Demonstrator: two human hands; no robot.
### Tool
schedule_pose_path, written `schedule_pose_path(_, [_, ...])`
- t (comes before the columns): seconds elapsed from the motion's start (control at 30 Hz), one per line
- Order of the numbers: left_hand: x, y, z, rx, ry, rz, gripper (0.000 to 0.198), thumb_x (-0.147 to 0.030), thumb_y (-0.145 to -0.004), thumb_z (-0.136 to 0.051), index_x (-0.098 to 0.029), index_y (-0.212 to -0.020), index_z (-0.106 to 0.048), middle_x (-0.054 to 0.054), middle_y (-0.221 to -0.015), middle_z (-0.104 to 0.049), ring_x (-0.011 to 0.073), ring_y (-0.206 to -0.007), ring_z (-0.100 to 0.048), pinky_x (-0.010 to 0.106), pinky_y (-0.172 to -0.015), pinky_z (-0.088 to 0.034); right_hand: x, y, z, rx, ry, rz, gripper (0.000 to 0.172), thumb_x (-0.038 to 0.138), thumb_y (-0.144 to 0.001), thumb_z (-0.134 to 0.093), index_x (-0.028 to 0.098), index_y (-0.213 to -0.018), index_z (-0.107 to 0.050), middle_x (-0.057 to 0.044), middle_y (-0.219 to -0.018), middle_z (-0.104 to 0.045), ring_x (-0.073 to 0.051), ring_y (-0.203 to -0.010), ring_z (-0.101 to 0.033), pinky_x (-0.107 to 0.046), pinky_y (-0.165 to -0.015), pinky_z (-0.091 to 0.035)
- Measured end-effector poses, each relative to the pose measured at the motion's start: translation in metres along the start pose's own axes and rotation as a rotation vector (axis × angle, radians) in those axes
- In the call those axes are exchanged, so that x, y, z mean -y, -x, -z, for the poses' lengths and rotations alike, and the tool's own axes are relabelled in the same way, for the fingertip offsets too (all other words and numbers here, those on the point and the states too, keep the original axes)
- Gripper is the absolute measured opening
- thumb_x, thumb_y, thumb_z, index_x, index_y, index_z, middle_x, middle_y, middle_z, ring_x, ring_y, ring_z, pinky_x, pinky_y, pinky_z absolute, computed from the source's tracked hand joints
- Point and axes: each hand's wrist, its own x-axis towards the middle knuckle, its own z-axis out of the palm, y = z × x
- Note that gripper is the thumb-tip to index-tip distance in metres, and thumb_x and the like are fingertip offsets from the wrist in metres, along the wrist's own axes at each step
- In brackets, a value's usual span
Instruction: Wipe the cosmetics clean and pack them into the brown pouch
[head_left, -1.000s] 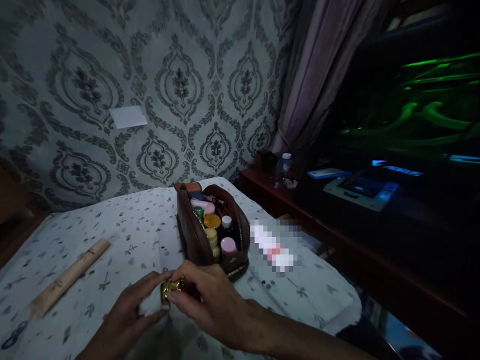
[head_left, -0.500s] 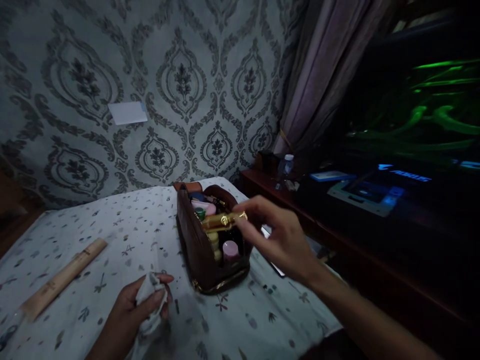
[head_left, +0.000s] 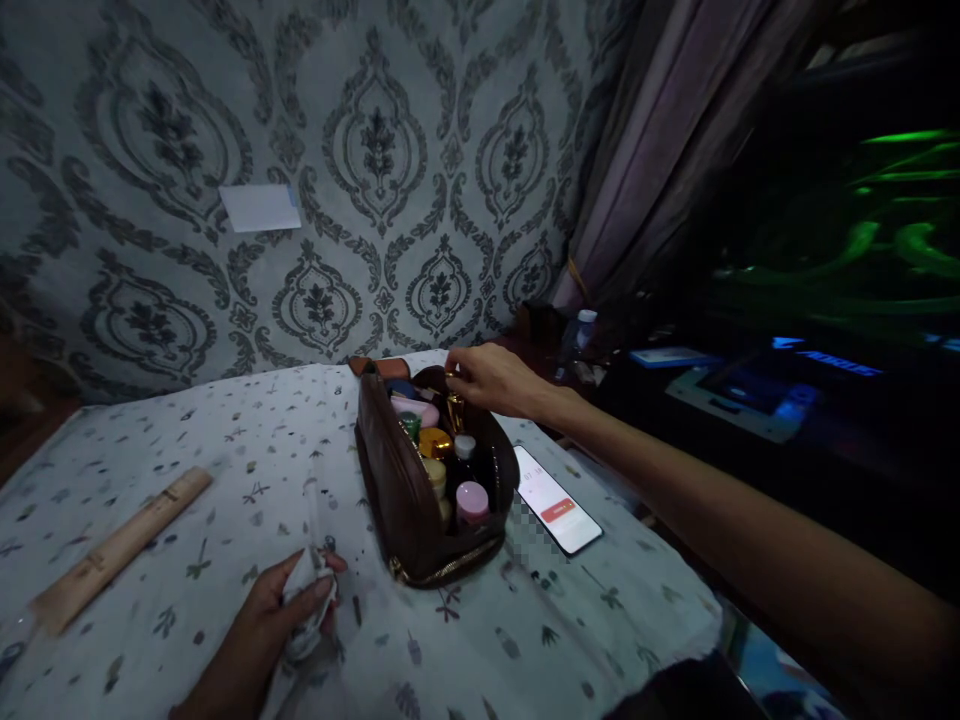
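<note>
Nearest, left hand (head_left: pixel 277 612) clamped on crumpled white cloth (head_left: pixel 302 572), just above patterned sheet (head_left: pixel 247 560); same grip as half a second ago. Beige tube (head_left: pixel 124 548) flat at far left of the sheet, long axis running from near left to far right. Lit phone (head_left: pixel 562 508) lies just right of the bag, slanting far left to near right; right hand partly covered it before, now uncovered. Brown bag (head_left: pixel 386 490) stands open, long axis near to far, leaning a bit left at the far end. Inside, near to far: pink-lidded jar (head_left: pixel 472 500), bottle with pale cap (head_left: pixel 465 447), orange-lidded jar (head_left: pixel 435 442), pink item (head_left: pixel 416 411). Gold container (head_left: pixel 456 412) is at the far right part of the bag's mouth, long axis close to upright, lower end pointing down into the bag. Right hand (head_left: pixel 487 380) has fingertips together on its upper end. Half a second ago the container lay roughly level across the bag's middle, pointing left; since then it's been moved farther back and turned downward.
</note>
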Motion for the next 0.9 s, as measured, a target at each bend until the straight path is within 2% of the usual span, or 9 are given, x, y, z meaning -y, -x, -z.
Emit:
schedule_pose_path(0.17, [0.006,-0.002,0.003,0.050,-0.058,0.010,0.043,-0.059,-0.071,-0.072,-0.021,-0.092,-0.072,0.002,-0.066,-0.066,0.0232,-0.068,-0.061,0.031,-0.066,-0.048,0.007,-0.011,-0.003,0.133,0.132,0.006,0.028,0.024,-0.093,-0.048,0.018,-0.108,-0.070,-0.012,-0.107,-0.073,-0.025,-0.098,-0.068,-0.030,-0.075,-0.047])
schedule_pose_path(0.37, [0.010,-0.004,0.007,0.041,-0.072,0.000,0.040,-0.057,-0.069,-0.075,-0.023,-0.090,-0.075,0.004,-0.082,-0.071,0.0244,-0.078,-0.063,0.030,-0.071,-0.050,0.011,-0.016,-0.012,0.124,0.227,0.051,0.027,0.025,-0.095,-0.048,0.015,-0.108,-0.070,-0.016,-0.109,-0.072,-0.027,-0.104,-0.068,-0.033,-0.081,-0.052])
schedule_pose_path(0.63, [0.011,-0.004,0.004,0.054,-0.059,-0.015,0.040,-0.058,-0.070,-0.074,-0.023,-0.089,-0.075,0.002,-0.069,-0.066,0.0231,-0.070,-0.061,0.031,-0.067,-0.049,0.016,-0.015,-0.021,0.128,0.288,0.117,0.028,0.020,-0.095,-0.047,0.013,-0.110,-0.070,-0.020,-0.108,-0.073,-0.028,-0.106,-0.068,-0.035,-0.086,-0.051])
schedule_pose_path(0.83, [0.008,-0.003,0.005,0.094,-0.107,-0.052,0.041,-0.059,-0.071,-0.072,-0.022,-0.088,-0.076,0.007,-0.084,-0.072,0.0278,-0.084,-0.064,0.034,-0.079,-0.051,0.024,-0.011,-0.026,0.166,0.299,0.172,0.026,0.015,-0.091,-0.051,0.010,-0.106,-0.071,-0.020,-0.102,-0.074,-0.027,-0.104,-0.069,-0.033,-0.085,-0.050])
schedule_pose_path(0.9, [0.005,-0.002,0.003,0.074,-0.108,-0.035,0.043,-0.060,-0.069,-0.073,-0.022,-0.088,-0.077,0.007,-0.086,-0.072,0.0297,-0.087,-0.064,0.035,-0.081,-0.052,0.024,-0.010,-0.027,0.182,0.296,0.186,0.026,0.015,-0.090,-0.052,0.011,-0.106,-0.072,-0.020,-0.102,-0.074,-0.027,-0.105,-0.068,-0.032,-0.084,-0.050])
